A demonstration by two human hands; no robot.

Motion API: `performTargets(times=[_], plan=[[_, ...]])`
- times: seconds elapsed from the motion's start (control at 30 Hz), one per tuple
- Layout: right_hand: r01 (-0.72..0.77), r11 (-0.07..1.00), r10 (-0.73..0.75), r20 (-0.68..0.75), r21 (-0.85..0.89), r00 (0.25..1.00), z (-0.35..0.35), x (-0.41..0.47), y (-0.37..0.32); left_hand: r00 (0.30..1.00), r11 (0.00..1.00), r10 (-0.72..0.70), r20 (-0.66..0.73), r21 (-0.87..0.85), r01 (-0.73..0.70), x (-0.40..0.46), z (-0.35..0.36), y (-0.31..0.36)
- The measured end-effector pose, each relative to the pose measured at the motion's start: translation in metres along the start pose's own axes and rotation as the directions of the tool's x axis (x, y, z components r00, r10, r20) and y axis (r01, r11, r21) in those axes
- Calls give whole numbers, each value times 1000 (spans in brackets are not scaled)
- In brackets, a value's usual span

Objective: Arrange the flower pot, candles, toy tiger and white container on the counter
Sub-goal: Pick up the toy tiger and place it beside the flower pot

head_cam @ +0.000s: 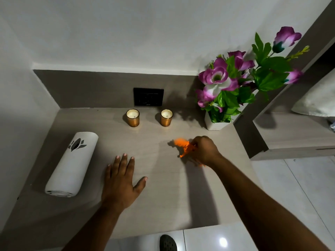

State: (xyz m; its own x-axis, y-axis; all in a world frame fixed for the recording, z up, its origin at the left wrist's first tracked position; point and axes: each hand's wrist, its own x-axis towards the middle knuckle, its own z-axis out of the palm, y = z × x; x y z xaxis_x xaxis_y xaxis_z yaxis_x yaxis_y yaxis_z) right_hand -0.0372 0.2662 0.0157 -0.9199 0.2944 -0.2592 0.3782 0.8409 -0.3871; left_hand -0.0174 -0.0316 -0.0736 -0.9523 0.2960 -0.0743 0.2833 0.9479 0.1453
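My right hand (pixel 204 151) grips the orange toy tiger (pixel 183 146), blurred, just above the counter (pixel 163 196) at centre right. My left hand (pixel 121 180) lies flat on the counter with fingers spread, holding nothing. The white container (pixel 72 163), a cylinder with a dark lotus mark, lies on its side at the left. Two gold candles (pixel 132 117) (pixel 166 117) stand side by side near the back wall. The white flower pot (pixel 216 123) with purple flowers stands at the back right corner.
A black wall socket (pixel 148 96) sits behind the candles. A lower shelf (pixel 293 134) with a white pillow (pixel 317 100) lies to the right, past a wooden post. The counter's front edge drops to a tiled floor, where a dark shoe (pixel 167 242) shows.
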Motion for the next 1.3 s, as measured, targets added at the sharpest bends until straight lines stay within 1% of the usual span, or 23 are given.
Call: performTargets(times=[0.07, 0.13, 0.2, 0.23, 0.3, 0.37, 0.43, 0.5, 0.57, 0.63, 0.7, 0.73, 0.77, 0.8, 0.9, 1.13, 1.23, 1.3], plan=[[146, 982, -144, 23, -123, 989, -6, 13, 0, 1000, 1000, -4, 7, 1, 4, 1, 0, 0], [264, 924, -270, 18, -276, 963, -9, 23, 1, 1000, 1000, -7, 7, 5, 7, 3, 0, 0], [292, 877, -331, -40, -380, 943, -12, 27, 0, 1000, 1000, -6, 5, 2, 6, 5, 0, 0], [310, 863, -360, -56, -398, 931, -13, 28, 0, 1000, 1000, -5, 1, -3, 5, 6, 0, 0], [377, 835, -418, -17, -401, 908, -12, 31, 2, 1000, 1000, -6, -12, -15, 6, 9, 0, 0], [421, 837, -438, 34, -349, 898, -12, 34, 3, 1000, 1000, -6, -17, -28, 6, 13, -1, 1], [445, 856, -455, 27, -263, 890, -14, 36, 5, 1000, 1000, -5, -17, -30, 4, 16, -1, 0], [467, 858, -476, 11, -213, 879, -14, 41, 6, 1000, 1000, -8, -18, -27, 7, 19, -1, 0], [428, 880, -433, 21, -209, 901, -12, 44, 8, 1000, 1000, -12, -22, -26, 12, 20, -2, 1], [324, 930, -329, -1, -174, 944, -7, 46, 11, 1000, 999, -13, -21, -34, 12, 20, -2, 0], [205, 978, -208, -153, -33, 966, -1, 46, 9, 1000, 999, -14, -15, -36, 13, 20, -2, 0], [145, 988, -131, -234, 46, 963, 0, 45, 7, 1000, 999, -17, -14, -33, 16, 20, -2, 0], [89, 991, -58, -273, 101, 960, 1, 44, 4, 1000, 999, -20, -14, -31, 19, 20, -2, 0], [44, 992, -10, -267, 122, 964, 2, 44, 2, 1000, 999, -20, -13, -30, 20, 20, -2, 1], [-43, 995, 60, -197, 90, 979, 8, 43, -2, 1000, 999, -21, -7, -26, 21, 20, -1, 1], [-258, 950, 296, -243, 174, 924, 6, 60, -12, 1000, 1000, -27, -16, -16, 27, 21, 1, 1], [-268, 928, 335, -264, 260, 904, 2, 63, -12, 999, 1000, -24, -25, -12, 24, 20, 2, 1], [-228, 916, 339, -333, 331, 880, 0, 55, -12, 999, 1000, -23, -29, -14, 22, 20, 1, 1]])
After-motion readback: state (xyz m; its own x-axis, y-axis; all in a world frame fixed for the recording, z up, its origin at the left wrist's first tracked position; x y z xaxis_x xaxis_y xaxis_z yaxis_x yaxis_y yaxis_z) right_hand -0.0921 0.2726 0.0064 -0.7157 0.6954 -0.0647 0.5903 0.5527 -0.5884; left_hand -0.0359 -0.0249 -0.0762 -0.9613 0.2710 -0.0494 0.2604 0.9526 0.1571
